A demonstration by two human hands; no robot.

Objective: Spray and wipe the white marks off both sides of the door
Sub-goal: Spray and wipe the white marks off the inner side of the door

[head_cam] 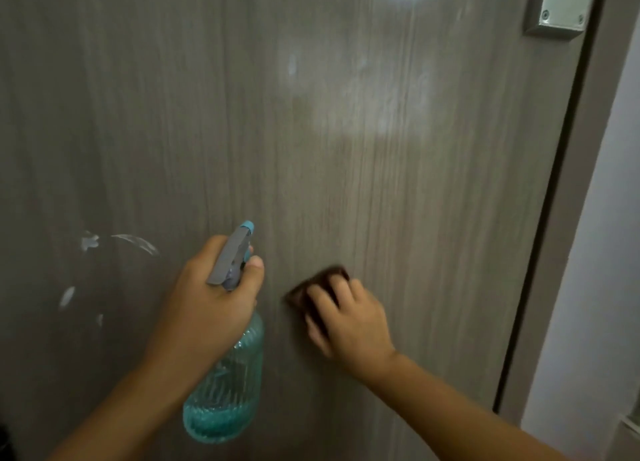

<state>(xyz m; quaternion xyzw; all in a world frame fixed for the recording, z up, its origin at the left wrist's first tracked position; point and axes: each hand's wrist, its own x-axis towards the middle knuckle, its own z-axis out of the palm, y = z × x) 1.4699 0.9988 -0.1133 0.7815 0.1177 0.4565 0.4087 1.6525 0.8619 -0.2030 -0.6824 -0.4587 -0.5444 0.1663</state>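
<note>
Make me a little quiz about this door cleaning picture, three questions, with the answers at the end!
1. True or false: the left hand grips the spray bottle.
2. What does the right hand press against the wooden door? A) a brown cloth B) a yellow brush C) a newspaper
3. Fill in: the clearest white marks lie to the ____ of the spray bottle.

Key
1. True; the fingers curl round its neck.
2. A, the brown cloth.
3. Left. A fainter white smear also shows higher up, near the metal lock plate.
</note>
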